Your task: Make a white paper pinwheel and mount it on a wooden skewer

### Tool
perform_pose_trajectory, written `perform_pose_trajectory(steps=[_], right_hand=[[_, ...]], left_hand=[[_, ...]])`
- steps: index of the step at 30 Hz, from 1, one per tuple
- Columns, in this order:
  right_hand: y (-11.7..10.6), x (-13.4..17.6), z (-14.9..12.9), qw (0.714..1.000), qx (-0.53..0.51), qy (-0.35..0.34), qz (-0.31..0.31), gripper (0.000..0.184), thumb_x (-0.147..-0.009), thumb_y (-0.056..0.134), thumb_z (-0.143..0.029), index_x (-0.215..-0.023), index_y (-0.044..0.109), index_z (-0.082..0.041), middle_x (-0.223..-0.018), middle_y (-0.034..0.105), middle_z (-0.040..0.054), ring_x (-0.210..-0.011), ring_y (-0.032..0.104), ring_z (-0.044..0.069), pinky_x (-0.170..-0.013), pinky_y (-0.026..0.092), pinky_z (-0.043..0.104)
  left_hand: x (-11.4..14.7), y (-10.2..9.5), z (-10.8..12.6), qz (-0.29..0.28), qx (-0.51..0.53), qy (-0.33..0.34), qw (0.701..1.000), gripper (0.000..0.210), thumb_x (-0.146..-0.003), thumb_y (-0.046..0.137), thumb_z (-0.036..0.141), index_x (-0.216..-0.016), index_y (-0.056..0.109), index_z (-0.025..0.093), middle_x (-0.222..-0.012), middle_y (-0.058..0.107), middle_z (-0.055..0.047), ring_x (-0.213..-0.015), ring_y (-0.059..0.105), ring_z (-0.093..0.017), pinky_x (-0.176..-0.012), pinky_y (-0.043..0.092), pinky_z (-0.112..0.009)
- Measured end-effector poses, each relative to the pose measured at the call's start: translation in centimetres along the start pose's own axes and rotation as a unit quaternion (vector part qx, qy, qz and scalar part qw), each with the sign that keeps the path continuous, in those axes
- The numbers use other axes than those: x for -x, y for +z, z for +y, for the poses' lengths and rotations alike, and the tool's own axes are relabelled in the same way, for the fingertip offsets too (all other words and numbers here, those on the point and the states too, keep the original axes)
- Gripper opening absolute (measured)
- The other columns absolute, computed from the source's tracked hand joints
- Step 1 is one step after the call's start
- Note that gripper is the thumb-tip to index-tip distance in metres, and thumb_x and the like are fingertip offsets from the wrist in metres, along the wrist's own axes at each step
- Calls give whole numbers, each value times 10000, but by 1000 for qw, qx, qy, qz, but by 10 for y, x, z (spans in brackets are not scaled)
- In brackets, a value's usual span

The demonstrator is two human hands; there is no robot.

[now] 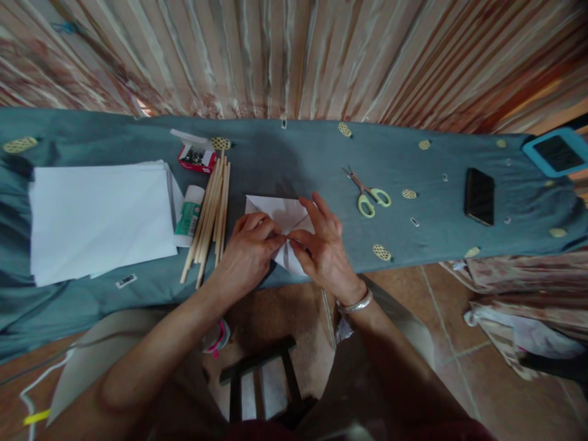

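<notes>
A white sheet of paper (280, 209) with folds and creases lies near the table's front edge, partly covered by both hands. My left hand (250, 248) is on its left side, fingers bent and closed, thumb and fingertips at the paper's middle. From the right, my right hand (324, 245) pinches the paper at the same spot, with its other fingers raised. The fingertips of the two hands nearly meet there. Close to my left hand lies a bundle of thin wooden sticks (212, 208), with a green and white glue stick (189, 217) beside it.
A stack of white paper (101, 220) lies at the left. Behind the sticks, an opened red box (196, 158) holds small dark metal pieces. Scissors (366, 193) with green handles, a black phone (479, 196) and a blue-framed device (555, 152) lie rightward on the teal tablecloth (436, 226).
</notes>
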State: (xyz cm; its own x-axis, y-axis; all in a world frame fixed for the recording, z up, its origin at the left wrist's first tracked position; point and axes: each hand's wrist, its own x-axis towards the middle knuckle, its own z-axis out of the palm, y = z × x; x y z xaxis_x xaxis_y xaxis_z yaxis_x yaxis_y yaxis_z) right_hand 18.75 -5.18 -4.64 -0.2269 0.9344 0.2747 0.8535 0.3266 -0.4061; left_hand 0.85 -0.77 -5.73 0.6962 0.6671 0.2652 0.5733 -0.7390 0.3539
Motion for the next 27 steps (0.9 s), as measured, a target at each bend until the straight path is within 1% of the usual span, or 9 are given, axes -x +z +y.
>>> perform_pose_trajectory(steps=[2, 4, 7, 9, 13, 17, 21, 24, 27], right_hand=[[1, 0, 1, 1000, -12, 5, 10, 196, -937, 502, -248, -898, 692, -219, -1548, 386, 41, -1489, 206, 322, -1158, 279, 534], [2, -1, 6, 999, -29, 24, 26, 200, -936, 508, -278, -999, 690, -224, -1542, 398, 60, -1484, 229, 316, -1159, 283, 544], [5, -4, 18, 993, -78, 74, 43, 347, -924, 543, -361, -1226, 615, -208, -1515, 435, 113, -1433, 351, 303, -1145, 339, 524], [5, -8, 26, 989, -109, 91, 41, 433, -917, 556, -403, -1293, 578, -189, -1458, 504, 136, -1381, 436, 286, -1133, 375, 496], [2, -15, 34, 985, -138, 91, 40, 405, -924, 546, -422, -1233, 635, -176, -1329, 625, 134, -1291, 540, 255, -1115, 410, 440], [0, -18, 38, 984, -143, 91, 52, 349, -935, 528, -400, -1137, 691, -167, -1259, 671, 129, -1211, 600, 253, -1069, 448, 434], [-2, -20, 41, 988, -125, 81, 47, 310, -951, 498, -366, -1118, 698, -197, -1236, 687, 103, -1183, 608, 250, -1049, 448, 453], [-6, -20, 43, 990, -110, 80, 35, 295, -944, 513, -340, -1126, 698, -199, -1185, 710, 92, -1130, 621, 246, -1007, 468, 428], [-9, -18, 47, 984, -130, 115, 29, 291, -906, 568, -340, -1104, 713, -184, -1034, 748, 86, -951, 664, 231, -881, 513, 382]], left_hand=[[0, 0, 0, -3, 0, 0, 1000, 330, -821, 491, 21, -969, 738, 181, -972, 667, -96, -1062, 504, -290, -955, 419, -492], [0, 1, 0, -4, 6, -1, 1000, 327, -817, 495, 18, -962, 739, 180, -965, 674, -94, -1062, 507, -290, -963, 408, -498], [2, 2, -3, 7, 29, -8, 1000, 352, -820, 490, 17, -997, 731, 203, -983, 682, -81, -1053, 522, -273, -945, 417, -478], [3, 3, -6, 19, 41, -14, 999, 352, -831, 493, 31, -1017, 725, 219, -1000, 685, -71, -1036, 541, -259, -923, 430, -461], [4, 2, -11, 26, 52, -13, 998, 310, -872, 491, 90, -1055, 711, 210, -1024, 697, -69, -1012, 576, -246, -916, 449, -449], [5, -4, -12, 43, 58, -13, 997, 295, -910, 469, 130, -1108, 686, 161, -1058, 698, -96, -1029, 587, -250, -925, 467, -444], [8, -13, -11, 68, 46, -17, 996, 286, -940, 447, 176, -1118, 670, 168, -1070, 687, -87, -1025, 599, -230, -931, 489, -410], [13, -19, -9, 54, 16, -36, 998, 288, -948, 448, 216, -1134, 660, 158, -1062, 684, -88, -981, 632, -224, -896, 514, -377], [19, -23, -6, 13, -19, -78, 997, 309, -955, 437, 244, -1183, 636, 181, -1110, 676, -78, -884, 674, -201, -763, 539, -317]])
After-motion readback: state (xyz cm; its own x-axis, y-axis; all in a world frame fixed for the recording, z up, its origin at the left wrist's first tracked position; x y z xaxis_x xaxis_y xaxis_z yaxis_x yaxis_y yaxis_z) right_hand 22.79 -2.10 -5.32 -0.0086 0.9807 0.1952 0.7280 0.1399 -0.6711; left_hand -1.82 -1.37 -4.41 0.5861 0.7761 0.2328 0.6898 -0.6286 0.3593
